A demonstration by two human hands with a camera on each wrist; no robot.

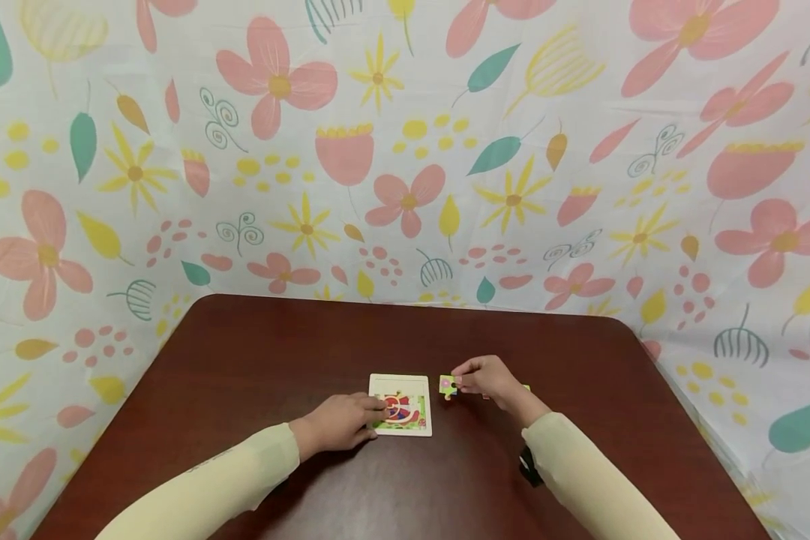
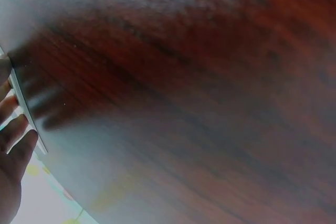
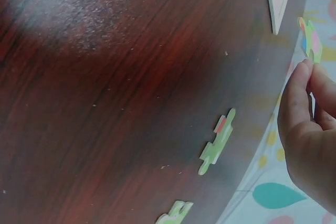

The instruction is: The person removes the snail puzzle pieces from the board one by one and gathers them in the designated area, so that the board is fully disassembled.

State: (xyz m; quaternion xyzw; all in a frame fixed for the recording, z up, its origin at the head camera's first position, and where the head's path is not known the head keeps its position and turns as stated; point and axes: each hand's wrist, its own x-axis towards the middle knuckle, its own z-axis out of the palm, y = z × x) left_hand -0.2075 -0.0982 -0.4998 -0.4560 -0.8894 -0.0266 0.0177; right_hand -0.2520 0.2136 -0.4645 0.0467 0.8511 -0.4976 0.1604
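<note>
A small square puzzle board (image 1: 401, 381) with a pale frame lies on the table, its lower part filled with a red, blue and green picture. My left hand (image 1: 340, 422) rests on the board's left side, fingers reaching over the edge; the left wrist view catches the fingers (image 2: 17, 129) along the frame. To the right of the board, my right hand (image 1: 491, 379) pinches a puzzle piece (image 1: 446, 383), green with a pink spot, between thumb and fingertips. In the right wrist view this piece (image 3: 314, 44) is tilted up, its lower end between the fingertips.
Below the right hand in its wrist view lie a loose green and red puzzle piece (image 3: 219, 140) and another piece (image 3: 175, 214) cut by the frame. The dark wooden table (image 1: 297, 337) ends at a flower-printed cloth (image 1: 405, 150) behind and at the sides.
</note>
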